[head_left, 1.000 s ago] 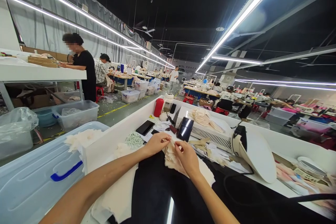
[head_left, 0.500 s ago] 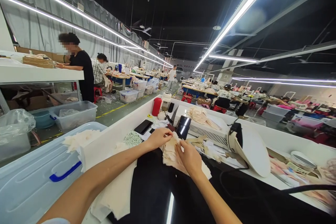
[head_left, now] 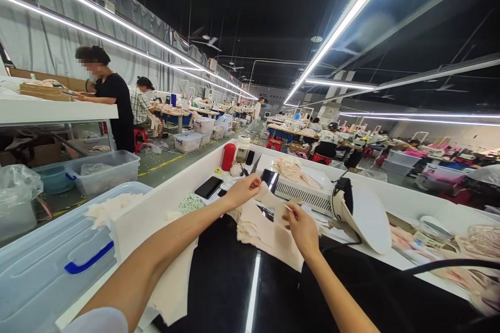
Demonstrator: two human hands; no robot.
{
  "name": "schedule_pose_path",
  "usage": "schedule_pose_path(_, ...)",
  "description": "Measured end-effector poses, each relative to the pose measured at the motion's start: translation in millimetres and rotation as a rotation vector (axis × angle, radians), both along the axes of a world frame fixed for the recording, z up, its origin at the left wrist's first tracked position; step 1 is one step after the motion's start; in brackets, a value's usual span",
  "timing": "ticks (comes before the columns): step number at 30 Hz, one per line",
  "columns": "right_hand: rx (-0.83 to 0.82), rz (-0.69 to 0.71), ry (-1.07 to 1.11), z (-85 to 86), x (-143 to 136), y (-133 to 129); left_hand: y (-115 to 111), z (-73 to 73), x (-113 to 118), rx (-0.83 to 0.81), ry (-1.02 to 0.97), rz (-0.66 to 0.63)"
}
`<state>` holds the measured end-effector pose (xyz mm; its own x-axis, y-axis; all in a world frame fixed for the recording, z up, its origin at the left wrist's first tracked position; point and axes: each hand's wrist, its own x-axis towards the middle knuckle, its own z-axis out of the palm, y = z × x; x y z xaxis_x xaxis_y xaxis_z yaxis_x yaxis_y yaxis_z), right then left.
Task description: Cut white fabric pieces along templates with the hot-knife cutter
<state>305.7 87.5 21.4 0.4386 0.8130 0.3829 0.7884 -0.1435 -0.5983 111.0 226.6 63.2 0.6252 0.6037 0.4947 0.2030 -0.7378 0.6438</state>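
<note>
This is looking like a sewing workshop: strip lights are running above rows of worktops, people are sitting on red stools, plastic tubs are lining the aisle, and cut cloth pieces are lying layered up front.

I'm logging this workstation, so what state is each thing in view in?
Left hand: pinching cream fabric
Right hand: pinching cream fabric
Cream fabric: partly raised, partly on the black tabletop
Phone: flat, screen dark
Red container: upright
Ceiling lights: lit
</note>
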Motion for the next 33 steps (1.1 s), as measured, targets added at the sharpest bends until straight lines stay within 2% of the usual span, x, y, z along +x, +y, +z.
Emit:
schedule_pose_path(4, 0.103, 0.001, -0.083, -8.0, 4, -11, -4, -0.8, -3, 0.022, -0.018, -0.029)
schedule_pose_path(11, 0.025, 0.148, -0.224, -53.2, -8, -43, -21, -40.6, -45, 0.048, 0.127, -0.073)
schedule_pose_path(15, -0.029, 0.168, -0.322, -57.7, -12, -49, -24, -49.7, -54, 0.041, 0.177, -0.065)
schedule_pose_path(24, -0.065, 0.124, -0.518, -44.9, -26, -58, -33, -45.3, -60, 0.058, 0.23, -0.071)
schedule_pose_path(29, -0.002, 0.06, -0.511, -37.5, -33, -50, -31, -23.6, -55, 0.091, 0.182, -0.045)
schedule_pose_path(33, 0.072, 0.059, -0.468, -34.1, -39, -23, -26, -8.9, -28, 0.124, 0.166, -0.004)
